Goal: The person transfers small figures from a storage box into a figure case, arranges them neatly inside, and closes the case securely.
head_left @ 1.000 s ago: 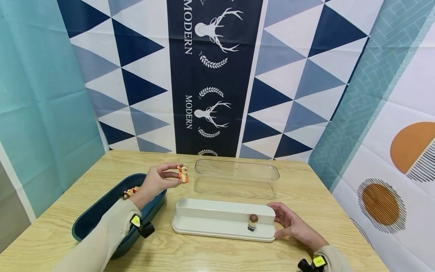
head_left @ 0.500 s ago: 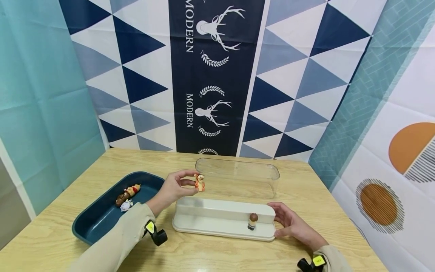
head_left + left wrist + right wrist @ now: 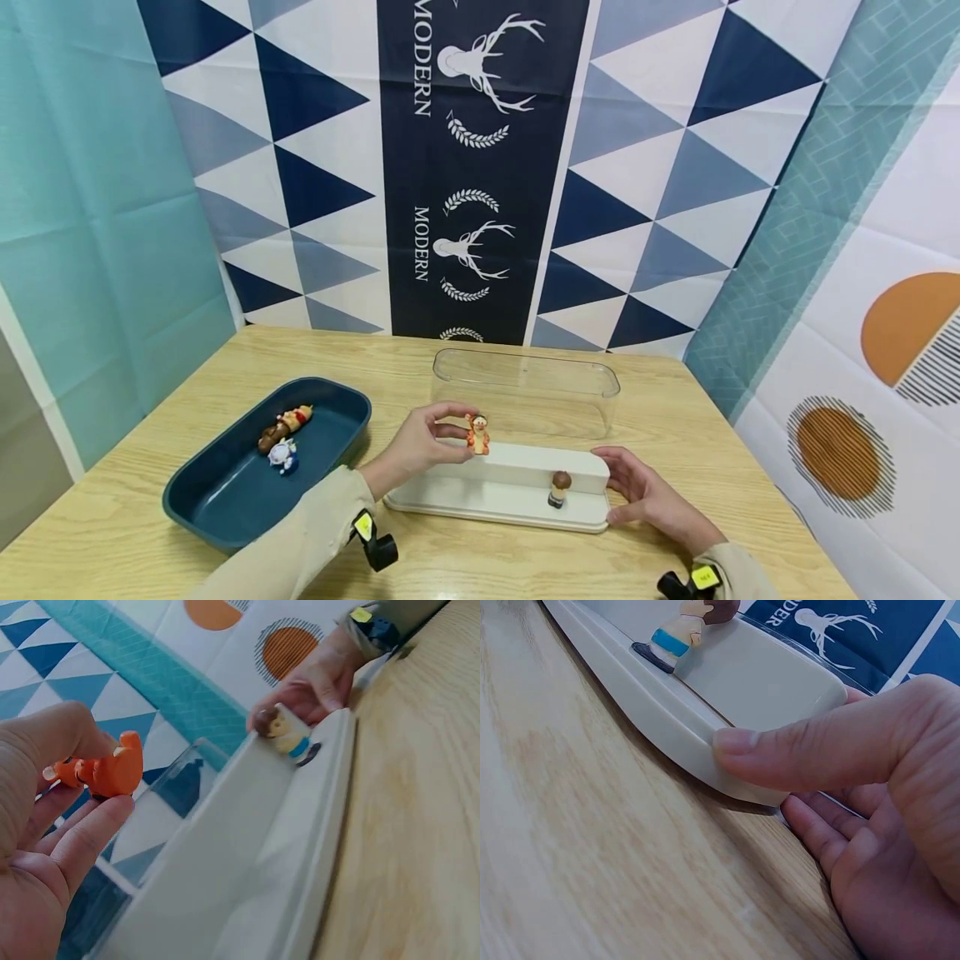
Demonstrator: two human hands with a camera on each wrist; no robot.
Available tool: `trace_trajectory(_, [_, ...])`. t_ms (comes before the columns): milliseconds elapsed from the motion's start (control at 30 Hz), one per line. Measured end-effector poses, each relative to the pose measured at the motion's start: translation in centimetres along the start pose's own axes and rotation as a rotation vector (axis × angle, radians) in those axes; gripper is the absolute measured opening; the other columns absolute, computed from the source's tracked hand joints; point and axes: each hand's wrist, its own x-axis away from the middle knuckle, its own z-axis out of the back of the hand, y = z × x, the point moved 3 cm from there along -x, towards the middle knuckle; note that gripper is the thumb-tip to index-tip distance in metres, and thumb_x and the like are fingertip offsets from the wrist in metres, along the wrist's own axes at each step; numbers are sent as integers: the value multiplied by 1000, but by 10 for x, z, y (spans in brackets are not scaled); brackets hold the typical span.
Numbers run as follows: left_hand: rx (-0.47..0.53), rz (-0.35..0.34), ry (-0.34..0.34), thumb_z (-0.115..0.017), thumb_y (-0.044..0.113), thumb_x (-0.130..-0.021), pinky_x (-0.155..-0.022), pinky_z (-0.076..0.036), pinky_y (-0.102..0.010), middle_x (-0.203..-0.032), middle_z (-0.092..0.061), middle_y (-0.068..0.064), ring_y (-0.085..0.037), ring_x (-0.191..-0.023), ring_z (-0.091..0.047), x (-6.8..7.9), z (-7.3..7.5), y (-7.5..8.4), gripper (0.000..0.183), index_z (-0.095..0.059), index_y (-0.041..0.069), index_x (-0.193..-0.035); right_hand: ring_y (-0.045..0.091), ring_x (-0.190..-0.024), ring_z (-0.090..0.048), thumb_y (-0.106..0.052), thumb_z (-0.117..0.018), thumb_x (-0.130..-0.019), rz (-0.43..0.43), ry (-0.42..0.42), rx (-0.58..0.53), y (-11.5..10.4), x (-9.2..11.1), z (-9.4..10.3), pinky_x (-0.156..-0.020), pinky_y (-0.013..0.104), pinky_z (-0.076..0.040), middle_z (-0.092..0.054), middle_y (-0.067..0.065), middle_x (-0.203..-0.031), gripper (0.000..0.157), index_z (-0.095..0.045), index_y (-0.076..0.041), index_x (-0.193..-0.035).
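My left hand (image 3: 423, 446) pinches a small orange tiger figurine (image 3: 478, 437) between thumb and fingers, above the back step of a white stepped display base (image 3: 480, 502). In the left wrist view the figurine (image 3: 112, 769) lies sideways to the camera, its orange underside showing. On the base's lower ledge, toward the right end, stands a brown-haired figurine (image 3: 558, 490) with a blue band at its waist. My right hand (image 3: 648, 500) holds the base's right end. In the right wrist view its thumb (image 3: 739, 742) presses on the front rim, with the other fingers around the end.
At the left a dark blue bin (image 3: 251, 500) holds a few figurines, among them a brown-and-yellow one (image 3: 285, 427) and a white-and-blue one (image 3: 283, 455). A clear plastic cover (image 3: 525, 400) stands behind the base on the wooden table (image 3: 465, 567).
My left hand has carried the tiger figurine rightward from beside the bin, and toward me, to above the white base. The right hand has stayed at the base's end.
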Motion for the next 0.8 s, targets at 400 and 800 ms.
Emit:
trace_trajectory(400, [-3,-15,-62,-71,-15,-76,-77,-57,-30,-125,-63,-22,-24,-102,-68,-4,-37,-16,52,-61,-8,-127,8,-124,-52,17,-69,-78,3,-13,14,-1,-3,1,-103,20,-41,-51,-3,-138,82,-28,5,-148])
trace_trajectory(800, [-85,-68,-86,-71,-18,-75,-80,-57,-30,-122,-64,-12,-13,-99,-67,-3,-61,-33,48,-67,0,-119,7,-124,-52,17,-69,-77,12,0,22,2,0,2,-103,20,-41,-51,-4,-138,83,-28,6,-148])
